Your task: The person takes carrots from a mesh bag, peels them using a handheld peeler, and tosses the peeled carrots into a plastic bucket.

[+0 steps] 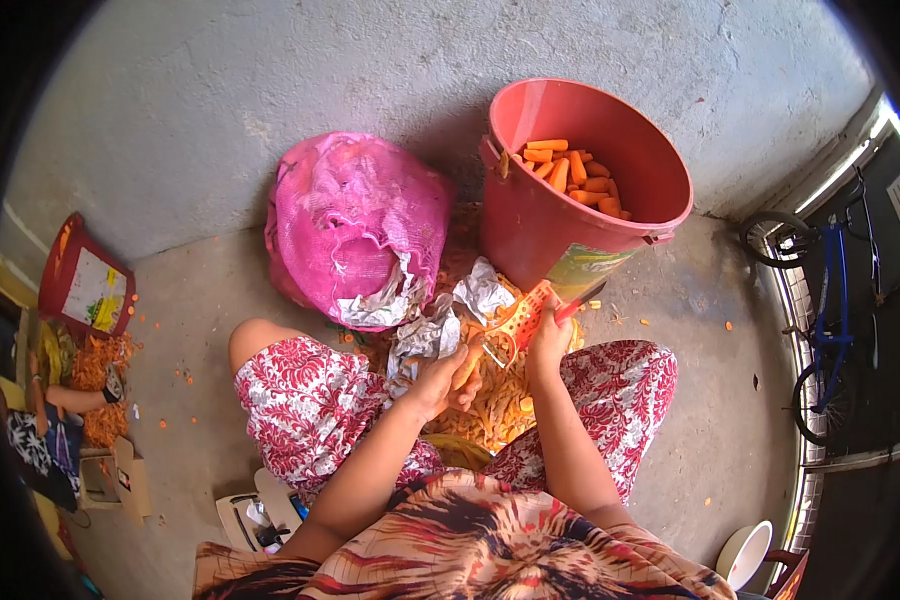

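Streaked orange, cream and black cloth of a shirt (470, 540) lies nearest, with the red-and-white patterned trousers (310, 415) on the bent legs beyond it. Between the knees, the left hand (438, 387) has its fingers curled snugly round a carrot (467, 362), which points up and slightly right, above a heap of orange peelings (505, 420) on the floor (705, 400). The right hand (547, 345) is just beside it, fingers folded around a tool with a red handle (567, 311); its working end is too small to make out surely. Close by are an orange-red holed basket (526, 317) and crumpled silvery wrapping (427, 338). Past the hands, a bulging pink sack (365, 220) sits near the wall (370, 70), left of a tall red bucket (515, 215) with many carrots (570, 175) inside. Far left, another person's leg (78, 400) shows near a second red bucket (55, 270).
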`<state>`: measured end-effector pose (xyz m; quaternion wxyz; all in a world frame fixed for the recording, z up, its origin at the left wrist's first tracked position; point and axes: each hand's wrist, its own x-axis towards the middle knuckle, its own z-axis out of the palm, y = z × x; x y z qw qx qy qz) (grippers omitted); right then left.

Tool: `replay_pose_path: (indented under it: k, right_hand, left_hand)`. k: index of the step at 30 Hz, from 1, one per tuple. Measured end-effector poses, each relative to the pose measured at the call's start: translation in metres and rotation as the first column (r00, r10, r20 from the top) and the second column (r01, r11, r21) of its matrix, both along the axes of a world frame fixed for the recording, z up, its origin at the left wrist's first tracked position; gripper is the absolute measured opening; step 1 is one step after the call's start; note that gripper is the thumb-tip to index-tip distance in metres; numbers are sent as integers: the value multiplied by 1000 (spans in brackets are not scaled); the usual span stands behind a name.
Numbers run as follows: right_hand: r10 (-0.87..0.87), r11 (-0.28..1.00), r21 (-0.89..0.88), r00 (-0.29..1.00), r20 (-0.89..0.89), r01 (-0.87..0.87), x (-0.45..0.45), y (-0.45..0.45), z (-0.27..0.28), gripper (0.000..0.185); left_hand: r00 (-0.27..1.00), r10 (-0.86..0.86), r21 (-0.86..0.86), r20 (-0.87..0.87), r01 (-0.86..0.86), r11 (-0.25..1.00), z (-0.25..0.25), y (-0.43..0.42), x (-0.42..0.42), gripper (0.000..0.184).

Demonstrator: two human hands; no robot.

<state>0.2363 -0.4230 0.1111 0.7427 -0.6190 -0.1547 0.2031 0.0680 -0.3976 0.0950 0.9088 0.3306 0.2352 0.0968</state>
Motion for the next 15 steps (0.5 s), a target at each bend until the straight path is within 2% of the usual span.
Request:
replay_pose_path:
  k: [3,6,9,10,12,13,14,15]
  right_hand:
    - [18,999,33,1000,-9,-17,-14,0,7,27]
    - [78,997,-14,994,79,-77,-22,-2,3,24]
    - [142,984,-136,963,229,-113,-33,-4,10,21]
    - [142,980,-177,940,310,-89,-32,-5,8,21]
    - [149,967,-252,874,463,-32,-31,-6,6,21]
    - [95,966,-256,876,472,33,-24,-2,0,22]
    - [41,961,-260,876,481,97,-9,5,-11,23]
    - [-91,976,-116,834,544,182,11,12,-18,24]
  left_hand:
    - [995,103,-123,3,-102,987,1,-5,8,38]
    - [985,135,-361,-110,-166,918,12,-12,13,36]
    - [987,49,-463,156,29,886,-15,-8,7,33]
    - [967,28,-478,255,101,873,-18,-8,6,33]
    - [990,7,-426,138,53,903,-12,-8,7,33]
    - [997,-1,-397,78,32,917,-7,-7,6,34]
    - [992,-18,-364,122,62,930,-8,-6,5,34]
    - [985,-36,-330,167,90,940,-9,-6,4,34]
